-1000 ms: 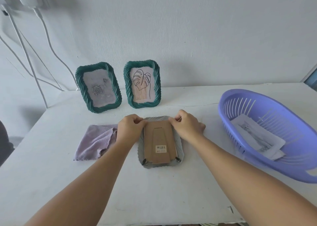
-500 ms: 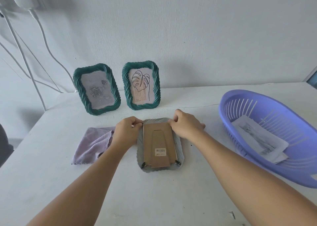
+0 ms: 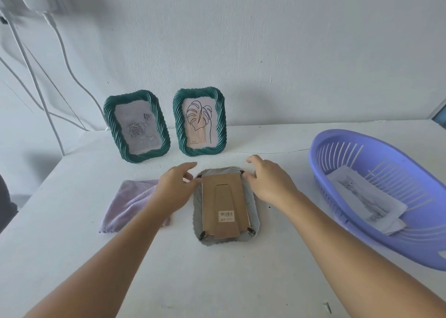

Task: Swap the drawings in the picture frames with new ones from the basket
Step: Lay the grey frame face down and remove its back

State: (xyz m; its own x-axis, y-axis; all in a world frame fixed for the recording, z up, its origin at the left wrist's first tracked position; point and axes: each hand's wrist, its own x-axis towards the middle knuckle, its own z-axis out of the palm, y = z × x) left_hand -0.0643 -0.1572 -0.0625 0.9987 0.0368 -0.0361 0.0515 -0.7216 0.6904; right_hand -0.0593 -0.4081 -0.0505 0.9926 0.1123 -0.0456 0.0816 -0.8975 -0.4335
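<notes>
Head view, left to right: white cables (image 3: 36,83) hang down the wall in the upper left of the frame. A lilac cloth (image 3: 128,202) lies at centre left on the white table (image 3: 217,276). Behind it 2 green frames stand upright, the left frame (image 3: 136,125) with a rose drawing, the right frame (image 3: 199,122) with a leaf drawing. At centre a grey frame (image 3: 226,205) lies face down, its cardboard back (image 3: 224,206) up. The left hand (image 3: 175,189) has loosely spread fingers at the frame's upper left corner, gripping nothing. The right hand (image 3: 270,181) hovers likewise at the upper right corner, fingers relaxed, empty. At right, the purple basket (image 3: 410,245) holds paper drawings (image 3: 366,197).
</notes>
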